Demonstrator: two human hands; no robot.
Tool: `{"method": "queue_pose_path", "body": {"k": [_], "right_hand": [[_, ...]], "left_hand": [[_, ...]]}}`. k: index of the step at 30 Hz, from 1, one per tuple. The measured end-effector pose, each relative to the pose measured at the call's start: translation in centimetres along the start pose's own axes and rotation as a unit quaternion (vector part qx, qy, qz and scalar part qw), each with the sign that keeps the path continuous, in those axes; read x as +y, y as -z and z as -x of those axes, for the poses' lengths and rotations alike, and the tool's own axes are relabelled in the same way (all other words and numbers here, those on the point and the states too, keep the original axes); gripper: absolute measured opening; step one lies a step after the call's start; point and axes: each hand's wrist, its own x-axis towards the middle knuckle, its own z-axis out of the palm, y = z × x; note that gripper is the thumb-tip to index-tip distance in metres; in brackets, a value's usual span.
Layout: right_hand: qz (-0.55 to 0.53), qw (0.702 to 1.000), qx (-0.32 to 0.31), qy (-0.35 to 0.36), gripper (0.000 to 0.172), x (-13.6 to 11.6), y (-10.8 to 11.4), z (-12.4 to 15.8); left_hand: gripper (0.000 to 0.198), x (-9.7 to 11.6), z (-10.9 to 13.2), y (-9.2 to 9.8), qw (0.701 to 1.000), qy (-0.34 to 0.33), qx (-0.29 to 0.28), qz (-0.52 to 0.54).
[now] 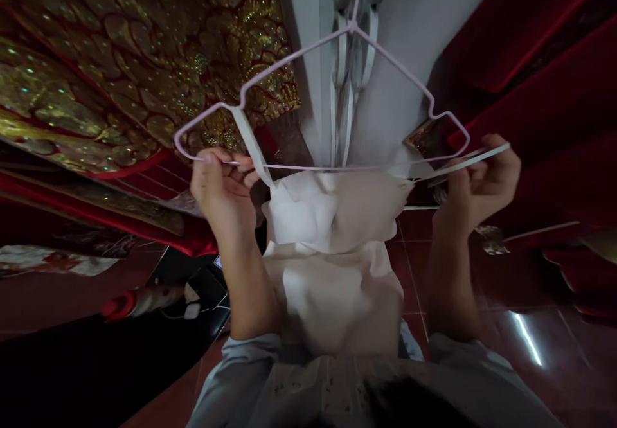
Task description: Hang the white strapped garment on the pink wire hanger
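Note:
A pale pink clothes hanger (353, 28) hangs in front of me, its hook running up out of view. My left hand (222, 184) is closed on the hanger's lower left corner, thumb on top. A white dress (332, 274) with a ruffled top hangs below the bar. Its left strap (250, 142) loops over the notch in the hanger's left shoulder. My right hand (482, 180) pinches the dress's other strap, stretched out to the right past the hanger's right end. That strap is off the hanger's right shoulder.
Gold sequined red cloth (202, 49) hangs at the left, and red garments (544, 94) hang at the right. Pale metal scrollwork (342, 81) stands behind the hanger. Lower left, a bottle with a red cap (118, 304) lies near a black surface with a white charger (191, 311).

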Motion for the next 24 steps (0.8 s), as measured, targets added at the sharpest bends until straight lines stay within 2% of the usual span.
{"method": "queue_pose_path", "body": {"k": [3, 5, 9, 11, 15, 18, 20, 21, 22, 23, 24], "right_hand": [[-0.013, 1.000, 0.007, -0.012, 0.073, 0.3, 1.4, -0.5], [-0.028, 0.999, 0.022, -0.022, 0.067, 1.1, 2.4, -0.9], [-0.104, 0.983, 0.148, -0.031, 0.035, 2.4, 3.2, -2.7], [-0.101, 0.982, 0.157, -0.021, 0.029, 2.4, 3.3, -3.8], [-0.023, 0.989, 0.130, 0.069, 0.026, 1.6, 3.1, -4.5], [0.021, 0.966, 0.211, 0.148, 0.024, 1.0, 2.7, -3.7], [0.034, 0.931, 0.307, 0.194, 0.018, 0.4, 2.0, -2.7], [0.031, 0.923, 0.325, 0.203, 0.015, 0.0, 1.5, -2.2], [0.021, 0.932, 0.305, 0.195, 0.014, -0.5, 0.9, -1.6], [0.005, 0.954, 0.246, 0.169, 0.015, -1.1, 0.2, -1.0], [-0.012, 0.979, 0.159, 0.128, 0.019, -1.6, -0.4, -0.4]], "left_hand": [[0.032, 0.8, -0.6, 0.8, 1.000, 0.002, -0.005, -0.003], [0.038, 1.6, -0.7, 0.8, 1.000, 0.016, -0.005, 0.000], [0.041, 1.9, -0.2, -0.1, 0.999, 0.032, 0.018, 0.005], [0.037, 1.6, 0.0, -0.7, 0.999, 0.024, 0.038, 0.011], [0.034, 1.2, 0.3, -1.1, 0.999, 0.016, 0.050, 0.007], [0.032, 1.1, 0.3, -0.7, 0.999, 0.014, 0.031, 0.009], [0.033, 1.0, 0.3, -0.4, 1.000, 0.015, 0.019, 0.012], [0.034, 0.9, 0.4, -0.3, 1.000, 0.018, 0.012, 0.012], [0.035, 0.8, 0.4, -0.2, 1.000, 0.021, 0.005, 0.013], [0.036, 0.7, 0.6, -0.3, 1.000, 0.019, 0.002, 0.015], [0.036, 0.6, 0.8, -0.4, 1.000, 0.012, 0.003, 0.020]]}}
